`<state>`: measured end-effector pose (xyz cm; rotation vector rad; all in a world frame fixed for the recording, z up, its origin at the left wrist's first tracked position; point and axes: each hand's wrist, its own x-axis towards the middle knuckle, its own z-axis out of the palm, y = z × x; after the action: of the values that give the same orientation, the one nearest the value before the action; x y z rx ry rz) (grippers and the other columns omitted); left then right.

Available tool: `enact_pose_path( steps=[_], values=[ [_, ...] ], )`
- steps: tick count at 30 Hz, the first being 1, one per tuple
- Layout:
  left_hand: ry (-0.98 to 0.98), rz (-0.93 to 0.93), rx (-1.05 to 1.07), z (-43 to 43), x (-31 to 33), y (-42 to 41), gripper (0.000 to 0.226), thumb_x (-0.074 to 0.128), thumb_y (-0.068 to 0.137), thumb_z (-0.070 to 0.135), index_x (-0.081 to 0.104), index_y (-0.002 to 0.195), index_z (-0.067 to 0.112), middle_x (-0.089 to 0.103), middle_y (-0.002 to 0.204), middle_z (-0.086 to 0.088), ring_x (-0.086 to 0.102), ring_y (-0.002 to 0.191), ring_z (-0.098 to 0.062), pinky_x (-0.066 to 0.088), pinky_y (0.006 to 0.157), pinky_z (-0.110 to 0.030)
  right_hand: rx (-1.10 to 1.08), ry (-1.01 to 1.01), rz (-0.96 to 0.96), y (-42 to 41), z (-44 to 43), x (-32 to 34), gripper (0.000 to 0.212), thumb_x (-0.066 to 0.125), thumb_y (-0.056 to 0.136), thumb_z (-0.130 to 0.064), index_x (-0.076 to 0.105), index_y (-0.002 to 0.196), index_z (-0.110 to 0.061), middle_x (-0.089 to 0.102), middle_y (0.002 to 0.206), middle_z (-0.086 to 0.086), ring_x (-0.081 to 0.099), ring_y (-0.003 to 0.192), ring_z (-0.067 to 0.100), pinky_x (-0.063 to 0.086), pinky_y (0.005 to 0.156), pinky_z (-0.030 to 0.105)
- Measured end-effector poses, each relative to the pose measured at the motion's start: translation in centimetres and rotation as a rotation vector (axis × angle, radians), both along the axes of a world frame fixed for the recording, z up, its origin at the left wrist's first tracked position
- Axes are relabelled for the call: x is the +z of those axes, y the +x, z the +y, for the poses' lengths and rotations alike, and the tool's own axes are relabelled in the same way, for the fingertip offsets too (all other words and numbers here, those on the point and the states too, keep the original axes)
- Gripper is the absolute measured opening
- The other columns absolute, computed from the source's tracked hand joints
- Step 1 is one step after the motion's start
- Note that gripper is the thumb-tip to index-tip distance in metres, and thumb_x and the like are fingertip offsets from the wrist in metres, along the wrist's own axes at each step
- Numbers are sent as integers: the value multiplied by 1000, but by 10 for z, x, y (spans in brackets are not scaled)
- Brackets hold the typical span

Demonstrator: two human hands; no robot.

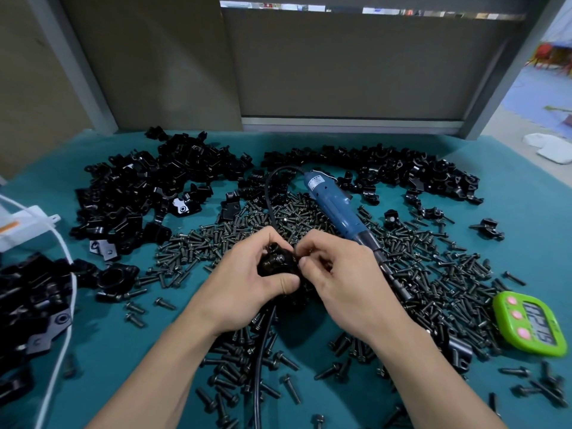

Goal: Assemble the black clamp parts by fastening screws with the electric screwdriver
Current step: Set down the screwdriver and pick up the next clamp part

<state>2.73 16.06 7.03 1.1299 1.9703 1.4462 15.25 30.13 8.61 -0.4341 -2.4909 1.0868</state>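
My left hand (247,274) grips a black clamp part (278,263) over the middle of the table. My right hand (334,274) pinches a small black screw (299,260) against the clamp's right side; the screw is mostly hidden by my fingers. The blue electric screwdriver (335,209) lies on the heap of screws (433,274) just behind my right hand, its bit pointing toward me and to the right. Neither hand touches it. Its black cable (263,351) loops back and runs down between my forearms.
Piles of black clamp parts lie at the back left (139,187), back right (402,168) and near left (28,305) on the teal cloth (123,360). A green timer (529,325) sits at the right. A white cord (62,335) crosses the left edge. Grey panels stand behind.
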Motion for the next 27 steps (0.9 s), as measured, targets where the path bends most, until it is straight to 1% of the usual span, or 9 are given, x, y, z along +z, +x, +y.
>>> enact_pose_path(
  steps=[2,7,11,14,16,18,20,23,27],
  values=[
    [-17,6,-4,-1,0,1,29,81,73,31,62,94,35,67,75,7,61,67,-11,48,61,-37,-16,5,-79,-4,-3,-3,16,59,101,-23,62,86,-29,62,67,-2,52,57,11,42,52,32],
    [-64,95,44,-4,0,1,31,78,74,32,61,99,35,71,84,0,67,76,-21,56,72,-52,-80,93,-137,-8,-10,-6,25,53,104,-30,55,79,-24,55,61,-5,49,57,9,31,49,23],
    [-121,311,139,-6,-4,3,35,87,75,26,63,96,40,73,86,16,70,78,-7,57,68,-36,-27,0,-145,-10,-6,-7,25,58,102,-22,60,78,-24,60,60,-5,51,54,8,39,50,24],
    [-74,267,134,-5,-2,2,42,89,68,32,69,103,44,76,97,19,72,91,-2,54,76,-20,-52,-99,-25,-8,-2,-6,22,64,99,-18,66,79,-28,68,62,-13,55,54,3,43,51,17],
    [-76,156,63,-4,2,0,57,88,63,42,68,116,45,76,107,15,72,102,-6,57,91,-35,-72,-127,88,-6,2,-5,21,67,96,-14,68,80,-28,69,62,-15,58,55,1,42,54,12],
    [-69,86,6,-4,6,-1,60,86,63,54,70,118,39,77,107,9,73,103,-11,56,95,-44,-74,-133,175,-4,4,-4,20,69,95,-12,70,82,-28,70,63,-15,60,55,2,42,55,11],
    [-58,64,-18,-3,8,1,53,84,65,59,74,107,29,76,94,4,73,92,-18,57,86,-46,-59,-120,238,-2,4,-3,18,69,94,-13,70,85,-28,71,68,-16,66,63,5,47,58,13],
    [-87,129,35,0,7,8,39,79,58,46,69,88,24,64,70,6,59,65,-13,50,63,-38,6,-55,217,-2,0,-5,16,66,96,-16,65,90,-31,70,74,-14,67,72,10,52,63,22],
    [-154,310,151,-1,5,12,39,70,52,46,60,82,24,59,65,3,51,55,-12,44,51,-35,13,-3,61,-7,-4,-6,21,62,101,-19,57,93,-38,66,76,-12,61,75,10,48,64,25]
  ],
)
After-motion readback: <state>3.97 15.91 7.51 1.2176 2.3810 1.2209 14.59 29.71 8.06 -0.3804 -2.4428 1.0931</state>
